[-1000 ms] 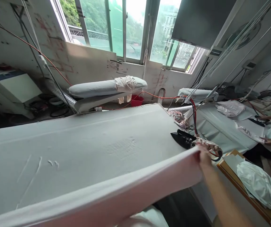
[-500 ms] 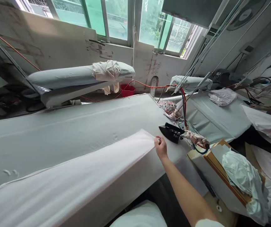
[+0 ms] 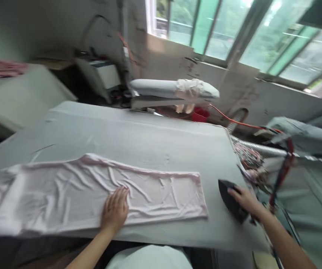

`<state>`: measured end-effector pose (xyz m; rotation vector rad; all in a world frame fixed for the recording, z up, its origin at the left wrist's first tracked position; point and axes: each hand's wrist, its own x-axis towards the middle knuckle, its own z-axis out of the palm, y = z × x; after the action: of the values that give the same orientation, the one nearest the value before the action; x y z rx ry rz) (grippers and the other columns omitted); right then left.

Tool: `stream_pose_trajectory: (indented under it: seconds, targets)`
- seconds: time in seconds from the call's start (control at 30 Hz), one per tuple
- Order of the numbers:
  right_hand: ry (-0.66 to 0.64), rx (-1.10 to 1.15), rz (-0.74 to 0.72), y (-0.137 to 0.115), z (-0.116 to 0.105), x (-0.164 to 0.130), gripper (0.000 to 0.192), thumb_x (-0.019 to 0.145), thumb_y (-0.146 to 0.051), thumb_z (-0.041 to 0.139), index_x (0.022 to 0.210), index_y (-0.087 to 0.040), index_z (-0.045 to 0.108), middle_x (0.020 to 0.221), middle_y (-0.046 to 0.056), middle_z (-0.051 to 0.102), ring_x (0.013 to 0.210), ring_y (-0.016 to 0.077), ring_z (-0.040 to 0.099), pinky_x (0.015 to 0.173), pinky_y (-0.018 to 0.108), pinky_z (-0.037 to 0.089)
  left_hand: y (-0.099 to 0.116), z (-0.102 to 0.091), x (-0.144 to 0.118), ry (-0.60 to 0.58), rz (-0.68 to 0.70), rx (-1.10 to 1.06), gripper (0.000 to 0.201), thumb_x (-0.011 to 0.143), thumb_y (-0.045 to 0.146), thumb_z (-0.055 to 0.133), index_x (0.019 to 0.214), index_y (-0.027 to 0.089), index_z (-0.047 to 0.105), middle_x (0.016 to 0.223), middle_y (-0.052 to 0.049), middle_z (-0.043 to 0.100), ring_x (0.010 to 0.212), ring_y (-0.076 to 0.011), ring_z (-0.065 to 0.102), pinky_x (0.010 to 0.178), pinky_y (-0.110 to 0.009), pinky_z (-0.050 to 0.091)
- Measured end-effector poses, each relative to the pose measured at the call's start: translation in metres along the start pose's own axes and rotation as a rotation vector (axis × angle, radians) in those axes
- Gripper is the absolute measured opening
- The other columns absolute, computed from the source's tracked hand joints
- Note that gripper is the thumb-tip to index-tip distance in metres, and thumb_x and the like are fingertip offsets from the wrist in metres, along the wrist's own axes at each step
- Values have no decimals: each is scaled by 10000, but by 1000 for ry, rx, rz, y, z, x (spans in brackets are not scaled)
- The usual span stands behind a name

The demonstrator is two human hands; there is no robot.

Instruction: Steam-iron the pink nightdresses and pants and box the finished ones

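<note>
I am looking down at a wide grey padded surface [image 3: 149, 138] that is filling most of the view. A long pale pink cloth [image 3: 93, 190] is lying flat on it, wrinkled, running from the left edge toward the right and sitting close to the near edge. Behind the surface a padded arm board [image 3: 172, 89] is standing under the windows [image 3: 233, 37], with a crumpled rag draped over it. A red bucket [image 3: 200, 114] is sitting just below that board, and an orange cable [image 3: 233, 120] is trailing off to the right.

My left hand [image 3: 115, 210] is pressing flat on the cloth near its middle, fingers [image 3: 121, 194] spread wide and holding nothing. My right hand [image 3: 243, 198] is resting on the black iron [image 3: 230, 200], which is sitting on the bare surface just beside the cloth's right end, not touching it. The fingers are lying over the iron's top; I cannot tell whether they are gripping it, as the picture is blurring there.
</note>
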<state>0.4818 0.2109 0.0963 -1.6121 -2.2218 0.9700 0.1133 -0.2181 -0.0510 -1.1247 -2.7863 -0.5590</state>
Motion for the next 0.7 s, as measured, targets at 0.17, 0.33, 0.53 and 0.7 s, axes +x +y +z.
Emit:
stream_pose_trajectory:
  seconds: [0.17, 0.33, 0.53, 0.7]
  targets:
    - [-283, -133, -156, 4, 89, -20, 445, 569, -654, 699, 848, -316, 773, 1020, 118, 791, 1062, 393, 721, 916, 440, 585, 3, -19, 18, -55, -55, -148, 452, 859, 194, 475, 1215, 324, 721, 1426, -39, 640, 1357, -260, 549, 1173, -444, 392]
    - [-468, -261, -383, -72, 174, 2, 486, 650, -679, 589, 914, -312, 767, 948, 83, 802, 1000, 393, 742, 875, 450, 595, -53, -57, 70, -116, -329, -364, 323, 876, 187, 451, 980, 260, 748, 1042, -31, 773, 1015, -198, 702, 876, -296, 519]
    - [-86, -368, -241, -179, 152, 78, 385, 732, -692, 529, 772, -355, 710, 832, 129, 757, 970, 424, 742, 796, 547, 591, -162, -93, 156, -39, -502, -345, 269, 893, 335, 525, 1025, 198, 715, 980, -59, 739, 1074, -260, 644, 873, -330, 465]
    - [-169, -370, -343, -203, 164, 43, 353, 711, -635, 542, 866, -391, 745, 824, 65, 741, 942, 399, 750, 731, 523, 610, -221, -85, 201, -116, -369, -380, 184, 880, 371, 558, 869, 219, 660, 976, -77, 710, 1049, -248, 618, 897, -335, 444]
